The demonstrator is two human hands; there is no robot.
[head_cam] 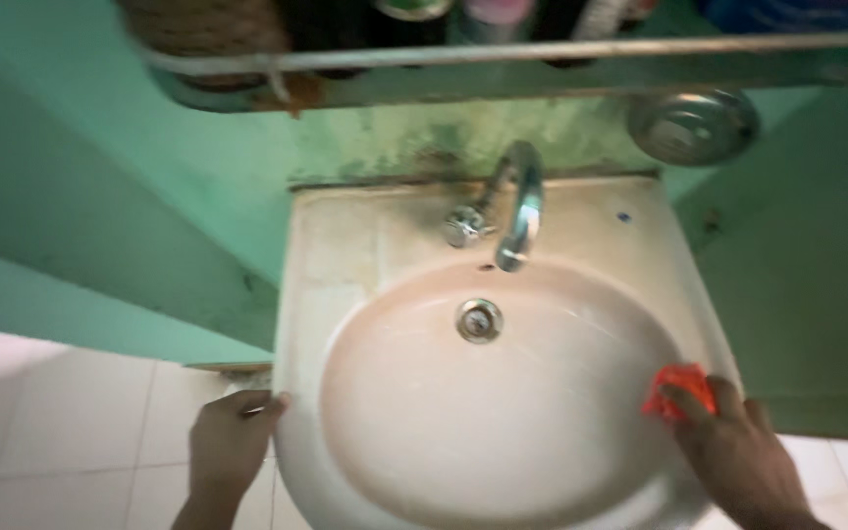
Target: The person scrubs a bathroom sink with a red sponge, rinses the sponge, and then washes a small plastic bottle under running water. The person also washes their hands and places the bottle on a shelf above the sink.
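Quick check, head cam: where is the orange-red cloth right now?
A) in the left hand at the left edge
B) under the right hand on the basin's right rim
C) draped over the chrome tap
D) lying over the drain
B: the right hand presses the orange-red cloth on the right rim of the white ceramic basin; the left hand only grips the left edge.

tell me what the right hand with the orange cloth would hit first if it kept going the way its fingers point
The right hand points up and left across the sink rim. Going straight on, it and the orange cloth would probably slide over bare basin first, toward the drain; depth is unclear.
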